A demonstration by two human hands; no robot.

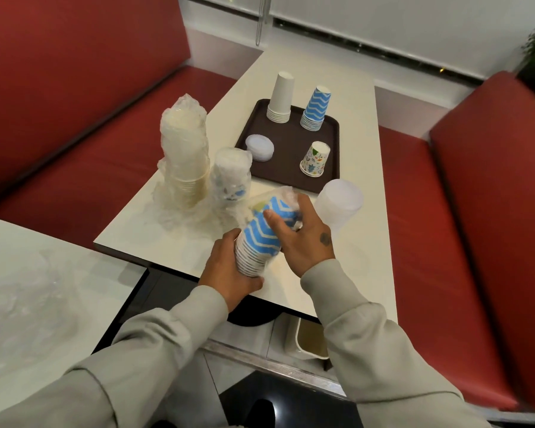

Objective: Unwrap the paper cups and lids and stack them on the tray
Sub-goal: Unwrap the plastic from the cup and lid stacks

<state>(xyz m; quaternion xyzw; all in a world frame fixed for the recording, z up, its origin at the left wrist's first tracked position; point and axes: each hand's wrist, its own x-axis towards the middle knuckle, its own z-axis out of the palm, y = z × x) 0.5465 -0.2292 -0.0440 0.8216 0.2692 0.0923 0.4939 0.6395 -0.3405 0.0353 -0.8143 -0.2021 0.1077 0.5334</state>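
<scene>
- Now: left hand (229, 267) grips the rim end of the blue stack (260, 239), fingers curled under it. Judged an anchor, so the cups do not slide while the cover is pulled.
- Right hand (303, 242) curls over the far, base end, thumb across the cups, gripping the film (286, 196) bunched there. Probably peeling it off that end.
- Blue stack: zigzag cups, nested, tilted, rims toward the person. Held above the table (352, 149) near its front edge, not on the tray. Film covers only the base end; rims bare.
- Just beyond the right hand: clear stack (338, 205), upright on the table. Wrapped or not, cannot tell.
- Left: tall cream stack (184, 156) and short stack (230, 174), both upright, both in film that pools at their feet. Judged to be waiting their turn.
- Far: tray (291, 168) with white stack (280, 98), zigzag stack (315, 109) and floral cup (315, 159), all upside down, plus a flat pile of lids (259, 147). Sorted by kind, each pile apart.
</scene>
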